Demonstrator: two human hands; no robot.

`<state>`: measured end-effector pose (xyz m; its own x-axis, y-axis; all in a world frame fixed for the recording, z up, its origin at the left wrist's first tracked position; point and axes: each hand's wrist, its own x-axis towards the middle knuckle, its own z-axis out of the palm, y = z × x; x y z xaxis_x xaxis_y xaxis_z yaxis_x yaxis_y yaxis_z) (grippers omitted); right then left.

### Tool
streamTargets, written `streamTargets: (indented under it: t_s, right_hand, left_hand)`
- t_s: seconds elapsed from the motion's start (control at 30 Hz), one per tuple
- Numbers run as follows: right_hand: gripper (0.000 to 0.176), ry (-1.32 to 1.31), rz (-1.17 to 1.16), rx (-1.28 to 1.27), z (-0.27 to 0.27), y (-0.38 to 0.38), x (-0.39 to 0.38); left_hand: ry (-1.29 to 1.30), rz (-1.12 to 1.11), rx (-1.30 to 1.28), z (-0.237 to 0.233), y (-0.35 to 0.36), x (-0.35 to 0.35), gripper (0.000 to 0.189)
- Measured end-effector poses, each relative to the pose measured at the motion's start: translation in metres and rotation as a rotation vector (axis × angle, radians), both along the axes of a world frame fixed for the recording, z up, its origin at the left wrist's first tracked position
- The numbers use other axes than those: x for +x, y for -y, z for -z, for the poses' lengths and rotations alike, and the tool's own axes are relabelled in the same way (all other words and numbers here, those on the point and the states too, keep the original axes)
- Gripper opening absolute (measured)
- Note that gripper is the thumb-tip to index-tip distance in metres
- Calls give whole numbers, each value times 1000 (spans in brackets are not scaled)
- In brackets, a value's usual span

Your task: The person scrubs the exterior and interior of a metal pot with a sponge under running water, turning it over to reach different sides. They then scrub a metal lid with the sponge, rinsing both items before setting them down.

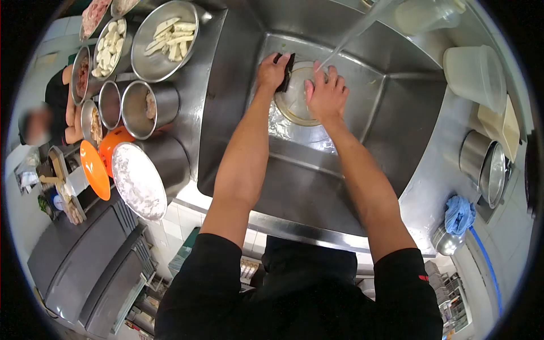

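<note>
In the deep steel sink (243, 164), a round see-through dish or lid (296, 105) with a yellowish rim lies wet under a stream of water (356, 35). My left hand (272, 72) is closed on a dark, flat piece (285, 72) at the left side of that round thing; what kind of piece it is I cannot tell. Over the right part of the round thing, my right hand (327, 96) has its fingers spread, right beneath the falling water.
Left of the sink stand steel bowls, one with pale cut strips (171, 39), steel pots (148, 110), an orange plate (94, 170) and a white-powdered round pan (139, 180). A person (56, 107) works beyond. Right are a plastic tub (475, 76), steel pots (479, 164) and a blue cloth (459, 215).
</note>
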<state>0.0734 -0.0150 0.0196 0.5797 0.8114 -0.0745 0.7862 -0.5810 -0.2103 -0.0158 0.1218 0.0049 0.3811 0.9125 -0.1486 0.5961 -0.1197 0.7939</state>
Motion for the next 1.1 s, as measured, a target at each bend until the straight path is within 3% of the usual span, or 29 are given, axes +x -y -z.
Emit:
streamTargets:
  t_s: [0.07,0.1,0.17,0.3,0.37,0.4,0.5,0.57,0.6,0.63,0.67,0.73,0.83,0.97,1.07,1.1]
  right_hand:
    - [56,37,-20,32,0,-4,8]
    - [55,30,-34,27,1,0,9]
    - [55,14,-47,18,3,4,8]
    - [55,75,6,41,5,-5,7]
    - [55,89,79,45,7,-5,-1]
    - [56,68,75,30,6,-3,2]
    - [57,87,29,22,0,-1,12]
    - [57,102,-26,5,1,3,15]
    - [57,77,-29,28,2,4,15]
    - [57,54,-31,52,4,3,15]
    - [57,56,-32,55,3,-1,17]
    - [56,27,-26,22,-4,3,17]
    - [57,69,-9,50,1,2,15]
    - [57,57,-10,77,3,2,18]
    - [58,62,-4,66,1,1,18]
    - [57,80,1,53,0,-3,20]
  left_hand:
    - [-15,-65,-29,-3,15,-8,48]
    - [100,-231,74,26,37,-22,45]
    - [138,-407,-12,22,85,-41,47]
    - [-22,-317,-83,2,45,-29,47]
    - [-124,-97,-369,-6,2,-16,53]
    - [-93,-87,-293,26,4,-22,53]
    - [-59,-232,-210,14,75,-42,52]
    - [-181,-226,-342,15,85,-47,48]
    - [-255,-154,-307,40,70,-50,48]
    - [-192,-146,-239,47,50,-42,49]
    - [-155,-43,-332,50,20,-34,61]
    - [92,-135,-553,13,-6,-3,66]
    - [-41,-35,-353,-2,1,-3,68]
    - [-50,-76,74,-12,55,-18,43]
    - [-76,-115,3,-11,53,-12,38]
    - [-19,-11,-40,5,31,-9,37]
